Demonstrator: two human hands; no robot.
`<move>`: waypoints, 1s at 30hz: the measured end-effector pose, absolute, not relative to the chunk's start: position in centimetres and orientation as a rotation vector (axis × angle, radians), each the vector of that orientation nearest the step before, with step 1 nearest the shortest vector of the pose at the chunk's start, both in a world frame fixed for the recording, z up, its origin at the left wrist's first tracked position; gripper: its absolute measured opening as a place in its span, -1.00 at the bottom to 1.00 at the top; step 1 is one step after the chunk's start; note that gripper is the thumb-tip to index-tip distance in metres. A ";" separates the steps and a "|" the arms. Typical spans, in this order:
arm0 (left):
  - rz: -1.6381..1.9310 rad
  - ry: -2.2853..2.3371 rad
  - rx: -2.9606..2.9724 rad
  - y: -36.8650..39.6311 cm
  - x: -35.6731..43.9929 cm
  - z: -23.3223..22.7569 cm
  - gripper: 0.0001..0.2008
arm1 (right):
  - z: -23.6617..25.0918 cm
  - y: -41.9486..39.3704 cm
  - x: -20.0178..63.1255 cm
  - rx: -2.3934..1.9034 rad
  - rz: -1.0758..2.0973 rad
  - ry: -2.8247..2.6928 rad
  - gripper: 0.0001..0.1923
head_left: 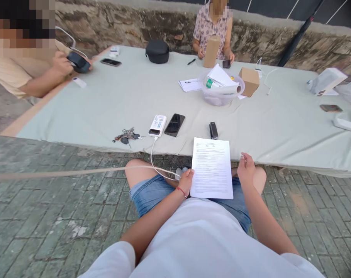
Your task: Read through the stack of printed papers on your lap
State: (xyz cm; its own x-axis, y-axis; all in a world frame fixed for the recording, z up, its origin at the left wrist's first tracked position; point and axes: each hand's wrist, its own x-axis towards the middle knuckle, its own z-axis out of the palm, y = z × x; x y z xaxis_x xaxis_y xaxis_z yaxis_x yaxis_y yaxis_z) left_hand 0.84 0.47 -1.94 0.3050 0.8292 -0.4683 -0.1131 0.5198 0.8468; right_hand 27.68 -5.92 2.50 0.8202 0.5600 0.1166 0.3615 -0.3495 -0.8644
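Observation:
A printed sheet of paper lies over my lap, its top edge reaching the table's near edge. My left hand grips the sheet's left edge. My right hand is beside the right edge, fingers curled, and I cannot tell whether it touches the paper. A black stapler sits on the table just beyond the sheet.
On the pale green tablecloth lie a white power bank with a cable, a black phone and keys. A clear bowl holds papers, beside a cardboard box. Two other people sit at the far side and left.

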 end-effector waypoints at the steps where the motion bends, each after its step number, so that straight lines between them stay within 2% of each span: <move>1: 0.728 1.069 0.801 0.5 0.9 -1.9 -0.51 | 1.9 -7.7 27.2 -1.934 0.351 -0.582 -0.61; 5: 0.729 1.052 0.699 0.6 1.2 -2.2 -0.52 | -0.3 -12.2 24.0 -1.612 1.002 -0.297 -0.56; 7: 0.732 1.057 0.643 0.6 1.2 -2.3 -0.50 | -0.7 -13.0 22.4 -1.457 1.153 -0.230 -0.49; 15: 0.719 0.975 0.580 0.6 0.0 -0.9 -0.49 | 0.0 -13.0 20.9 -1.406 1.191 -0.238 -0.49; 22: 0.427 0.743 0.414 -0.3 -0.4 -0.7 -0.49 | 0.8 -13.0 22.7 -1.489 1.100 -0.305 -0.52; 26: 0.486 0.872 0.486 -0.3 -0.5 -1.8 -0.55 | -0.7 -13.2 22.9 -1.492 1.063 -0.283 -0.56; 30: 0.590 0.967 0.544 0.1 -0.8 -2.2 -0.50 | -2.2 -13.6 22.4 -1.487 0.965 -0.214 -0.50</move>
State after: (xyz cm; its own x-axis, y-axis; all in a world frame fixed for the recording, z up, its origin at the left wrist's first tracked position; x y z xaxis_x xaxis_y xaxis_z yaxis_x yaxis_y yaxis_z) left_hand -0.78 0.07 -2.18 0.4383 0.6770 -0.5913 -0.2167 0.7180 0.6615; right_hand 22.41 -13.62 -2.20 0.6280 0.6491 -0.4292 -0.4070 -0.1961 -0.8921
